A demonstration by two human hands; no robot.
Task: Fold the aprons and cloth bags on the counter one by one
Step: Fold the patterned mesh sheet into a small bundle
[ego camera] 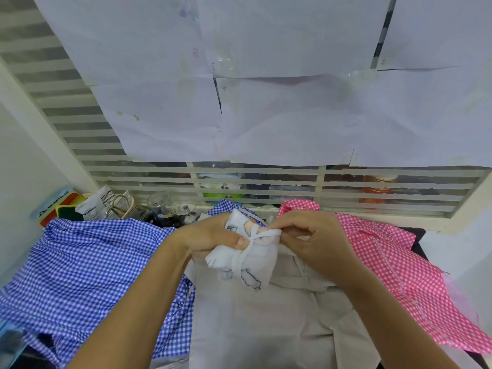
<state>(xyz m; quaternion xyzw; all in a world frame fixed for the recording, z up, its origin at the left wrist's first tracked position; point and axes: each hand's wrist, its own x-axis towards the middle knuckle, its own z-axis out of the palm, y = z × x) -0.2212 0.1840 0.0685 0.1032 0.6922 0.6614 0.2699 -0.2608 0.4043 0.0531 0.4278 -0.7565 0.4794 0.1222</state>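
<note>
A small white cloth bag (pixel 247 262) with a printed drawing is rolled into a bundle and bound by its own white strap. My left hand (pixel 213 235) grips the bundle from the left, thumb pressed on the knot. At the bundle's upper right, the strap's end is pinched by my right hand (pixel 308 235). Under the bundle a beige apron (pixel 266 328) lies flat on the counter. A blue checked apron (pixel 87 267) spreads to the left and a pink checked apron (pixel 394 267) to the right.
Glass jars and glasses (pixel 170 209), packets and a sponge (pixel 66 209) stand at the back left of the counter. White paper sheets (pixel 266 89) cover a louvred window behind. A white wall closes the left side.
</note>
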